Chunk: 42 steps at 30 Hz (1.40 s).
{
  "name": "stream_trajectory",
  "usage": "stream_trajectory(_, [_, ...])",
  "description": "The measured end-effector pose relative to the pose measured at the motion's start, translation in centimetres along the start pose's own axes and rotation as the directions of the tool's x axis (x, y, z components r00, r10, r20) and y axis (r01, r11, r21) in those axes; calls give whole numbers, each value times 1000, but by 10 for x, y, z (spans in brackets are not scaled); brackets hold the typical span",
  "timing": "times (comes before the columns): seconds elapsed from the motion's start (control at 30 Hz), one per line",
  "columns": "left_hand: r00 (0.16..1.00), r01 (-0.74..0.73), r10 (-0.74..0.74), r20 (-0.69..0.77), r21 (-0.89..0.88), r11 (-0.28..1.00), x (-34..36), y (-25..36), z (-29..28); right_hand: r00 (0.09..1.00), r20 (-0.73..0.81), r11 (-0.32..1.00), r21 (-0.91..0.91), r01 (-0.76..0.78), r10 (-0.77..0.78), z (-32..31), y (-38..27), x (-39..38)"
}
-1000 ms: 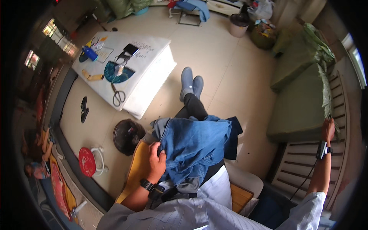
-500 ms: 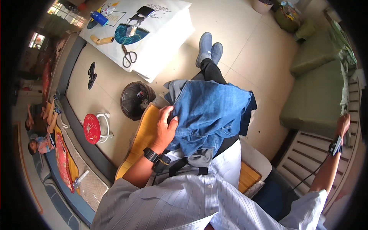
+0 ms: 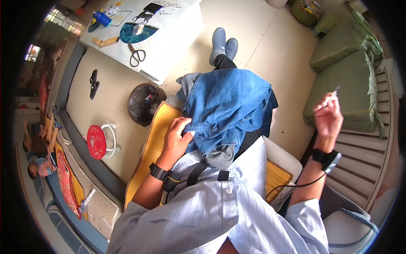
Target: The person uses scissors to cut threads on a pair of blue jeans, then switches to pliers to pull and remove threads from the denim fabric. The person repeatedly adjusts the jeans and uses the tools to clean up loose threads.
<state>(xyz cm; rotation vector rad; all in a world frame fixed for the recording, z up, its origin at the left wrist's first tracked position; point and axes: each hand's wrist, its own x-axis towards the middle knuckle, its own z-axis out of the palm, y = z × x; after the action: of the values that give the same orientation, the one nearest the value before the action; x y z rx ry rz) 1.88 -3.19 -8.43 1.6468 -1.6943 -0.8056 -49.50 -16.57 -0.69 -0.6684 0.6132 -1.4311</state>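
Note:
Blue denim garments (image 3: 224,99) lie over my lap, with grey cloth (image 3: 220,156) among them. The fingers of my left hand (image 3: 173,139) are curled on the denim at its left side, gripping it. Raised at the right, in front of the green cushions, my right hand (image 3: 327,114) is closed on a small, thin, silvery tool (image 3: 334,93) whose exact kind I cannot make out.
A white table (image 3: 177,25) holds scissors (image 3: 136,55) and a blue bottle (image 3: 101,19). Below are a bin (image 3: 144,106) and a red stool (image 3: 96,142). Green cushions (image 3: 334,97) rest on a slatted frame (image 3: 355,158). People (image 3: 42,167) are on the left sofa.
My right hand has left the green cushions' edge by the slatted frame and moved inward, now showing the silvery tool. My left hand stays on the denim; the view has shifted.

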Motion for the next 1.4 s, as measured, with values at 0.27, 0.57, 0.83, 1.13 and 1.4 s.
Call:
stream_trajectory(0.27, [998, -25, 17, -59, -136, 990, 10, -3, -1, 967, 169, 956, 195, -220, 189, 64, 120, -62])
stream_trajectory(0.57, [972, 48, -129, -194, -374, 926, 37, 41, -48, 851, -103, 824, -213, -525, 516, 85, 142, -102])
stream_trajectory(0.83, [927, 6, 22, -373, 72, 997, 89, 1, -43, 910, -268, 662, -624, -415, 317, 94, 174, -110])
stream_trajectory(1.13, [943, 303, -324, -72, -209, 930, -12, -39, -8, 999, -12, 303, -953, -21, 30, 83, 192, -90])
stream_trajectory(1.4, [891, 452, -351, 289, -649, 612, -24, -45, 2, 997, 64, -45, -997, 62, -37, 81, 215, -67])
